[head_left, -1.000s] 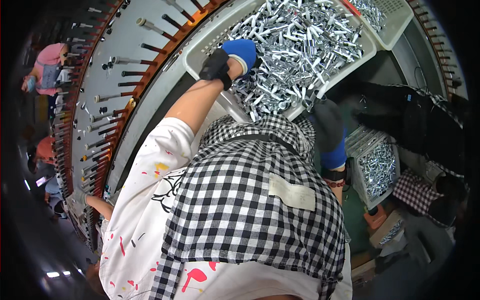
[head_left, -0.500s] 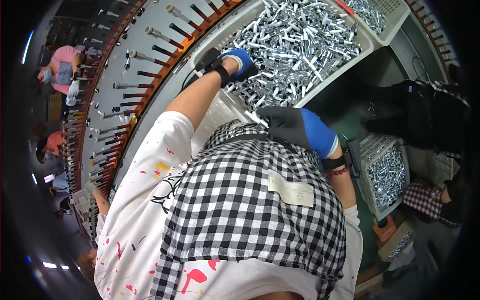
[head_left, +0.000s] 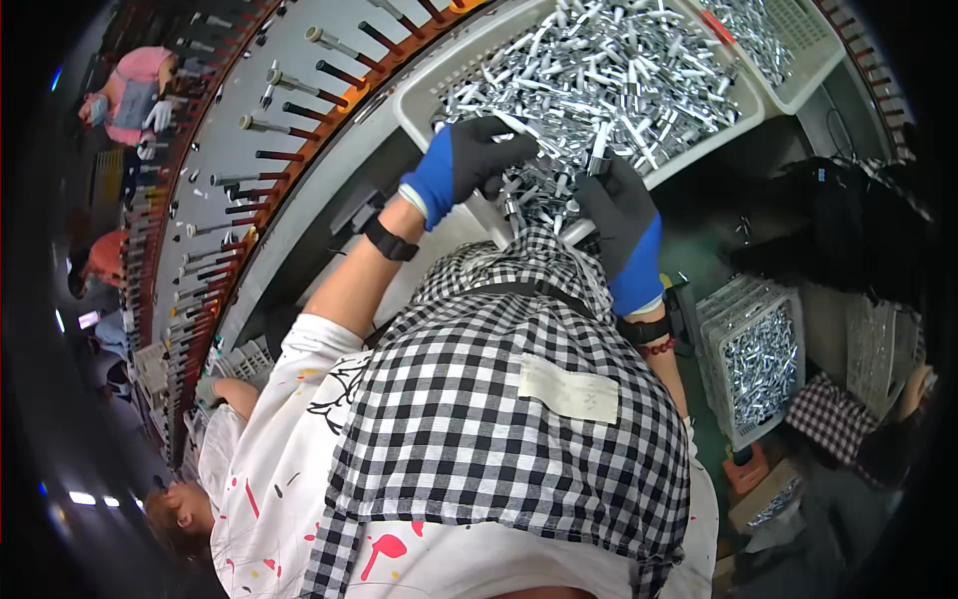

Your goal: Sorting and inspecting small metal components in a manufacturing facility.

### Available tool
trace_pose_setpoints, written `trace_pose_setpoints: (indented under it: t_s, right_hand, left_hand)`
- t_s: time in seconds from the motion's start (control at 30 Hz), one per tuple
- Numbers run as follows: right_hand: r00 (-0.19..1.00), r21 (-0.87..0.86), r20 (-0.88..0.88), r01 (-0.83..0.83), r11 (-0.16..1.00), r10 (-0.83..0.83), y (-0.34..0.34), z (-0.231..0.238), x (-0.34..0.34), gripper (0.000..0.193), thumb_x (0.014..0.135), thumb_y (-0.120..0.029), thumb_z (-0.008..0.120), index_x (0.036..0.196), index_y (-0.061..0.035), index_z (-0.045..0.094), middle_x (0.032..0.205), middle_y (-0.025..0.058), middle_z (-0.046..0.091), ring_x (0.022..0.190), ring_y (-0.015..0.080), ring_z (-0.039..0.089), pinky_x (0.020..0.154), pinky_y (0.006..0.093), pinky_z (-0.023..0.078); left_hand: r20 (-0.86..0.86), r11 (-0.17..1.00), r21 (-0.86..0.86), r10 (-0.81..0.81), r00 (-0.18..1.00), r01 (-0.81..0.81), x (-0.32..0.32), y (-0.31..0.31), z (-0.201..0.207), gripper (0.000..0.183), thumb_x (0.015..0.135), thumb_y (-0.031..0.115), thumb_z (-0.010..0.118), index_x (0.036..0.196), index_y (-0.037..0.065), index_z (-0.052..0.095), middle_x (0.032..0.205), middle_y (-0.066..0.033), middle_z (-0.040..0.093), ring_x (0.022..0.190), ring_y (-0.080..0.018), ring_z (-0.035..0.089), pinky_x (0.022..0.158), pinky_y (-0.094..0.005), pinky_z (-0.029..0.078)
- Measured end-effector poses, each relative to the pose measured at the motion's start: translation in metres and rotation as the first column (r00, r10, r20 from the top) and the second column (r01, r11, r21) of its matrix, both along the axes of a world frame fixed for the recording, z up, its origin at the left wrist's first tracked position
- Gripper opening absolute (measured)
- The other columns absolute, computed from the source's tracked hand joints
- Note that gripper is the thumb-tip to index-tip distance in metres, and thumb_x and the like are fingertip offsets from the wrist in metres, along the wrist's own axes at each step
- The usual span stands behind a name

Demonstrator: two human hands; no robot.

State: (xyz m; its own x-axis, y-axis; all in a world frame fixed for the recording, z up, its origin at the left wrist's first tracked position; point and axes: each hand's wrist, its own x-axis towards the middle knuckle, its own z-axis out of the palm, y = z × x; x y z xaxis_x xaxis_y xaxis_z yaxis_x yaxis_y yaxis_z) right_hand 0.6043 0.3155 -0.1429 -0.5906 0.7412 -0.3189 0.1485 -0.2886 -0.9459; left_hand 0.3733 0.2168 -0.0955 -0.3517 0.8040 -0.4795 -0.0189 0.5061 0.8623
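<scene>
A cream plastic crate (head_left: 411,118) holds a heap of small silver tubes with white tips (head_left: 609,70). Both my hands wear black-palmed gloves with blue backs and are over the crate's near end. My left hand (head_left: 479,162) has its fingers curled together at the heap; a white-tipped piece shows by the fingertips, but what they grip is hidden. My right hand (head_left: 621,212) pinches an upright silver tube with a white tip (head_left: 599,148) between thumb and fingers. Several loose tubes (head_left: 539,195) lie between the hands.
A curved conveyor with upright rods (head_left: 289,154) runs along the left, some rods carrying tubes. A second crate (head_left: 803,60) of parts adjoins at the far right. Another filled crate (head_left: 743,429) stands lower right. Co-workers (head_left: 130,95) are at left; another person's checked cloth (head_left: 833,414) shows at right.
My left hand has come from the crate's far-left side nearer to my body. My right hand has risen from the near edge into the heap and now pinches a tube.
</scene>
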Motion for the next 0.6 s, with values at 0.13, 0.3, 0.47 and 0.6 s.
trace_pose_setpoints:
  t_s: [0.13, 0.3, 0.47, 0.6]
  right_hand:
    - [0.986, 0.15, -0.162, -0.015, 0.989, 0.04, 0.0, 0.018, -0.022, 0.045, 0.103, -0.005, 0.073, 0.146, 0.0031, 0.063, 0.107, 0.0047, 0.071, 0.091, 0.0094, 0.067, 0.078, 0.0258, 0.055]
    - [0.999, 0.185, -0.009, -0.032, 0.982, 0.035, 0.019, 0.015, -0.024, 0.044, 0.102, -0.004, 0.073, 0.145, 0.0025, 0.064, 0.099, 0.0041, 0.071, 0.087, 0.0092, 0.066, 0.075, 0.0259, 0.054]
    - [0.98, 0.042, -0.191, 0.073, 0.996, -0.063, 0.028, 0.032, -0.035, 0.049, 0.102, -0.003, 0.073, 0.148, 0.0057, 0.062, 0.104, 0.0031, 0.072, 0.089, 0.0101, 0.065, 0.078, 0.0262, 0.053]
    - [0.987, 0.191, -0.148, -0.026, 0.981, 0.055, 0.028, 0.038, -0.047, 0.047, 0.103, -0.005, 0.074, 0.148, 0.0057, 0.062, 0.112, 0.0052, 0.072, 0.096, 0.0106, 0.066, 0.081, 0.0262, 0.054]
  left_hand:
    - [0.062, 0.99, 0.098, 0.094, 0.994, -0.1, 0.022, -0.008, -0.006, 0.038, 0.099, 0.03, 0.081, 0.125, 0.002, 0.079, 0.083, -0.0018, 0.074, 0.057, -0.0088, 0.064, 0.055, -0.0258, 0.048]
    - [-0.273, 0.934, 0.304, 0.276, 0.921, -0.19, 0.019, 0.001, -0.029, 0.039, 0.099, 0.029, 0.084, 0.128, 0.004, 0.079, 0.081, -0.0036, 0.074, 0.061, -0.0096, 0.065, 0.056, -0.0279, 0.05]
    - [0.26, 0.895, 0.275, 0.283, 0.923, -0.351, 0.005, -0.005, -0.033, 0.048, 0.1, 0.025, 0.082, 0.135, -0.005, 0.07, 0.082, -0.003, 0.071, 0.063, -0.0099, 0.062, 0.059, -0.0276, 0.05]
    - [0.506, 0.854, 0.379, 0.132, 0.852, -0.357, 0.011, -0.009, -0.043, 0.045, 0.101, 0.022, 0.083, 0.135, -0.004, 0.069, 0.089, -0.0038, 0.07, 0.061, -0.0104, 0.06, 0.059, -0.0281, 0.051]
